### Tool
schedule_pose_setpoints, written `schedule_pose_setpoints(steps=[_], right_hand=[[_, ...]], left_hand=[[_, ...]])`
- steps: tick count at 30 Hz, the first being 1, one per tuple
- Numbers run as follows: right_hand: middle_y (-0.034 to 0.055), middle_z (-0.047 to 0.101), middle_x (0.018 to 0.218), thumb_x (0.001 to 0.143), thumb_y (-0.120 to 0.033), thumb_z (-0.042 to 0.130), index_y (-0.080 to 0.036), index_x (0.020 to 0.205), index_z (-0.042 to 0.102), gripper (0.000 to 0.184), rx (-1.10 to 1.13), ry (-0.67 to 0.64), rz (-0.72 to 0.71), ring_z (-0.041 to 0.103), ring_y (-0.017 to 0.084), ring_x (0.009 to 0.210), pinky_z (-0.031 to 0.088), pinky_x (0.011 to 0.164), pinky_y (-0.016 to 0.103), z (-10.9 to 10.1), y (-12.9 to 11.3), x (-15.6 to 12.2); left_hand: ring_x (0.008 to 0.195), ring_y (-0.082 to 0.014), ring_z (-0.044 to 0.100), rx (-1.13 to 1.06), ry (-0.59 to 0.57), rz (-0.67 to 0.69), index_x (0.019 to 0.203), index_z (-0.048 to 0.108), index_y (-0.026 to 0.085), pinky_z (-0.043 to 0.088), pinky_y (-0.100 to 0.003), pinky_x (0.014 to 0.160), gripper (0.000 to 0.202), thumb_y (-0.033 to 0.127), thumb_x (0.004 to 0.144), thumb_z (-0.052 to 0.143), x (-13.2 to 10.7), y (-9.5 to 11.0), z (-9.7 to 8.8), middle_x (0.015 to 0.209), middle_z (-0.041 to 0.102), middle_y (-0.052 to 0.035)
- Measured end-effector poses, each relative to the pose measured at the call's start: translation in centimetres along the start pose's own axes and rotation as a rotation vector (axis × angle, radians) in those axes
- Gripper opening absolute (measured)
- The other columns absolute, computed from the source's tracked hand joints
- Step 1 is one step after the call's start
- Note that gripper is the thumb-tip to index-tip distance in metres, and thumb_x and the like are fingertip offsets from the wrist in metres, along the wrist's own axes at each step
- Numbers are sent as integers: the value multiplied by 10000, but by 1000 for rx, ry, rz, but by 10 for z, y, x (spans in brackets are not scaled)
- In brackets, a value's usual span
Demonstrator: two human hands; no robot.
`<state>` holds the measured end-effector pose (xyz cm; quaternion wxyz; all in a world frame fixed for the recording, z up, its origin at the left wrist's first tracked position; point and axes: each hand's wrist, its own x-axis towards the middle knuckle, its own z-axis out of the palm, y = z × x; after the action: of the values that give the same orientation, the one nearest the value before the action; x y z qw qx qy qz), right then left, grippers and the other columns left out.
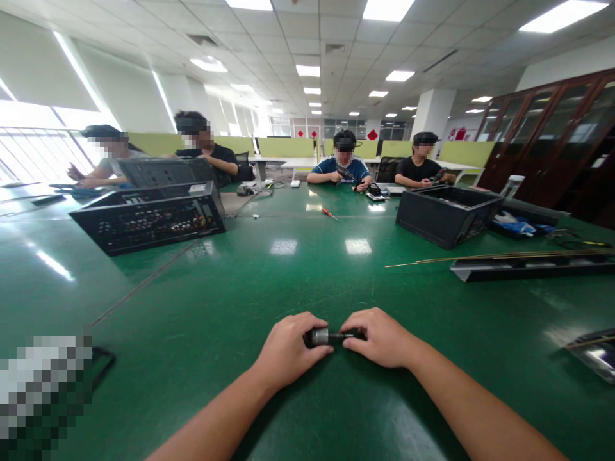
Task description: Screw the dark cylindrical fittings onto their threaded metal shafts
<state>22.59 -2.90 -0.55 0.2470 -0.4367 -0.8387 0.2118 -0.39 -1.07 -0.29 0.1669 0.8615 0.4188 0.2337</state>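
My left hand (291,349) is closed around a short cylinder (319,337), dark at the end in my palm and silver towards its middle, with thumb and fingers curled on either side of it. My right hand (379,338) is just beside it, thumb and fingertips pinched on a thin dark shaft (343,335) that lies in line with the cylinder and spans the narrow gap between my hands. I cannot tell whether the two are one piece or separate parts. Both are low over the green counter (240,275), directly between my hands, lying crosswise.

Straight beyond my hands, well apart from them, lies a screwdriver (329,214) with an orange-red handle. Beyond my left hand and further left stands a black metal case (158,218), tilted in my view; beyond my right hand and off to the right is a black open-topped box (427,218). Nearer on that right side lie a long dark channel (528,267) and some thin brass-coloured rods (418,262) reaching past its end. Far out to the left of my left hand is a pixelated block (43,378), its nature hidden. Across from my hands, a person in a blue top (343,169) sits holding a dark tool.
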Motion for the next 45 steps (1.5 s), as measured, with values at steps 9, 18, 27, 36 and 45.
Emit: schedule_pose_setpoints(steps=[9,18,27,36,45], right_hand=[[21,736,904,838,-255,650,-212,978,744,173,-18,-11,-2,647,152,802,443,721,245,0,1,-1],[22,735,900,845,-262,643,-214,985,742,178,-18,-15,3,644,149,787,438,706,240,-1,1,-1],[30,738,932,850,-267,639,-207,998,740,189,-27,-19,9,647,156,818,449,726,244,-2,-1,-1],[29,740,930,850,-273,637,-210,1000,741,193,-38,-26,10,645,155,813,443,721,247,-3,0,-1],[31,739,919,849,-272,639,-209,993,743,189,-49,-33,20,644,156,798,443,713,249,-5,-1,-2]], left_hand=[[905,-207,659,13,-2,-6,990,702,254,481,-323,826,310,305,702,803,0,-1,1,948,724,7],[895,-206,662,19,-3,2,990,702,254,484,-320,816,303,317,710,795,0,-1,0,942,726,3],[898,-215,670,20,-4,2,987,706,248,500,-315,806,291,305,712,785,0,2,-2,947,731,-14],[893,-214,667,16,2,5,993,702,248,500,-319,816,294,306,718,786,0,0,-1,947,730,-16],[901,-216,669,17,-3,2,993,705,245,503,-317,815,294,301,716,787,0,1,-2,953,730,-19]])
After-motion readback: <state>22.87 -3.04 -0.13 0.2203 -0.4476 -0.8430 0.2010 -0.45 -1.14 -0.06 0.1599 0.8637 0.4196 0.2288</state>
